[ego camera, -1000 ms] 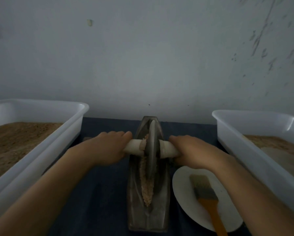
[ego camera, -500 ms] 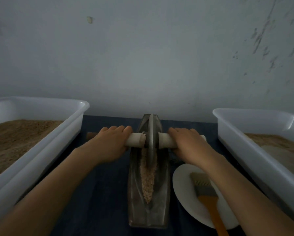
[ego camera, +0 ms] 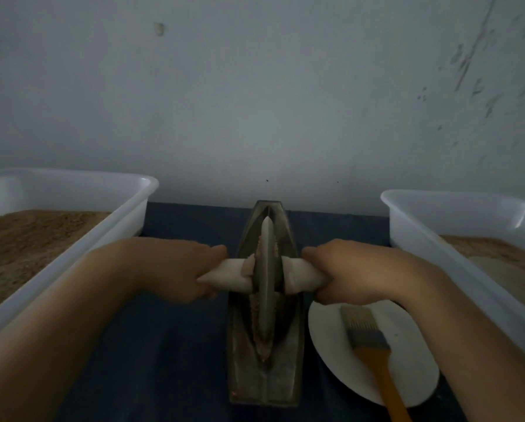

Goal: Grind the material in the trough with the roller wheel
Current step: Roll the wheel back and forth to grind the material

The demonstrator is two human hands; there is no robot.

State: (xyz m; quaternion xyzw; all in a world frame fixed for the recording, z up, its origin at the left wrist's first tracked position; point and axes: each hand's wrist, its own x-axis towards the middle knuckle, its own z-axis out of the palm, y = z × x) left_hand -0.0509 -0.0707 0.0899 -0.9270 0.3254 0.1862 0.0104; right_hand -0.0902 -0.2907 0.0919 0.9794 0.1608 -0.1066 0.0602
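A dark boat-shaped metal trough (ego camera: 288,354) lies lengthwise on the blue cloth in front of me. The grey roller wheel (ego camera: 266,278) stands on edge in its groove, over the middle stretch. Brown crumbly material (ego camera: 254,306) shows along both sides of the wheel and at its near tip. A pale axle handle runs through the wheel. My left hand (ego camera: 167,269) grips the left handle (ego camera: 229,274) and my right hand (ego camera: 358,272) grips the right handle (ego camera: 301,277).
White plastic tubs of brown granular material stand on both sides, the left tub (ego camera: 127,208) and the right tub (ego camera: 413,226). A white plate (ego camera: 407,354) holding an orange-handled brush (ego camera: 374,345) lies just right of the trough. A grey wall rises close behind.
The wheel rolled to the far end of the trough half a second ago, then came back toward me to the middle, both hands moving with it.
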